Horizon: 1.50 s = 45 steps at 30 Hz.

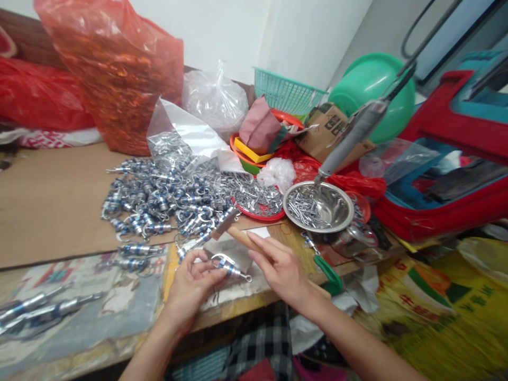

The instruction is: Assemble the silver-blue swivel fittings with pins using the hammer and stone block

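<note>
My left hand (pixel 193 284) pinches a small metal clasp with a blue band (pixel 229 267) just above the table's front edge. My right hand (pixel 279 267) is beside it, fingers stretched out flat, resting on the wooden handle of a small hammer (pixel 232 231) that lies on the table. Behind the hands lies a heap of similar blue-banded metal clasps (pixel 159 203). A steel bowl (pixel 318 207) holding small metal pins stands to the right of the hands.
A red tray of metal parts (pixel 257 198), clear and red plastic bags (pixel 115 69), a green basket (pixel 286 92), a green basin (pixel 369 84) and a cardboard box (pixel 331 129) crowd the back. Red and blue stools (pixel 448 159) stand at right. Brown cardboard (pixel 51 201) covers the left.
</note>
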Each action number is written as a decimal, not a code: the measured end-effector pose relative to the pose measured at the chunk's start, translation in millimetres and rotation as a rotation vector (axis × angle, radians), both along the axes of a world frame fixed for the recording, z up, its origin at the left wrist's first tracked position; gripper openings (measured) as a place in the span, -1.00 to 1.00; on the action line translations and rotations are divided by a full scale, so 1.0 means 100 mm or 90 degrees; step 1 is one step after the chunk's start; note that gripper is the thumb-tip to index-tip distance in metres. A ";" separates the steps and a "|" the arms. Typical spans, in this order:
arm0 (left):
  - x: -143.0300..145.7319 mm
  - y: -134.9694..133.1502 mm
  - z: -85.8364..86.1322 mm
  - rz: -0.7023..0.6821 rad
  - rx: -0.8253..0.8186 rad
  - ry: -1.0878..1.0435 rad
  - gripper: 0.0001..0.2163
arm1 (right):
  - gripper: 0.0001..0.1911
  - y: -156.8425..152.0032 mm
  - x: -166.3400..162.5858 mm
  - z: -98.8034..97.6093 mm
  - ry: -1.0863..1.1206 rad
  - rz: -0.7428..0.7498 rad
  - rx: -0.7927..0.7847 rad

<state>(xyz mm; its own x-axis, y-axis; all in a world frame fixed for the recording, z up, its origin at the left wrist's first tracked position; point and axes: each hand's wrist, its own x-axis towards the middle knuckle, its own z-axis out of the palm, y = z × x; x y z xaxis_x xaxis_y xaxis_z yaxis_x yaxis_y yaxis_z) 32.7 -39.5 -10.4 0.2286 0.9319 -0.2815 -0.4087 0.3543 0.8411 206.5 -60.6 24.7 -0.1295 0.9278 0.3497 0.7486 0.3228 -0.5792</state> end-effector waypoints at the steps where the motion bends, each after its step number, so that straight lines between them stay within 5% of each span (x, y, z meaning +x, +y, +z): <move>1: 0.00 0.00 -0.01 -0.001 0.000 -0.001 -0.62 | -0.62 -0.08 0.06 0.02 -0.044 0.004 0.013; 7: 0.00 0.00 0.00 -0.003 0.007 0.009 -0.63 | -0.53 -0.34 0.25 0.13 -0.123 -0.001 0.165; 12: 0.01 -0.01 0.02 0.011 0.004 0.032 -0.62 | -0.56 -0.37 0.21 0.07 -0.273 0.014 0.077; 19: 0.03 -0.02 0.07 0.013 -0.002 0.025 -0.60 | -0.58 -0.39 0.32 -0.07 -0.184 -0.026 0.056; 23: 0.00 -0.02 0.04 -0.005 0.036 0.123 -0.65 | -0.61 -0.14 0.56 -0.24 -0.010 -0.133 -0.058; 27: -0.06 0.01 0.00 -0.029 0.112 0.322 -0.79 | -0.68 0.14 0.67 -0.33 -0.039 -0.071 -0.228; 32: -0.11 0.04 0.02 0.004 0.280 0.445 -0.91 | -0.72 0.72 0.48 -0.19 -0.210 -0.145 -0.076; 38: -0.10 0.03 0.03 -0.005 0.389 0.479 -0.92 | -0.82 1.53 0.29 -0.22 -0.253 -0.150 -0.112; 45: -0.10 0.03 0.03 0.009 0.328 0.430 -0.93 | -0.79 1.54 0.46 -0.28 -0.182 -0.165 -0.095</move>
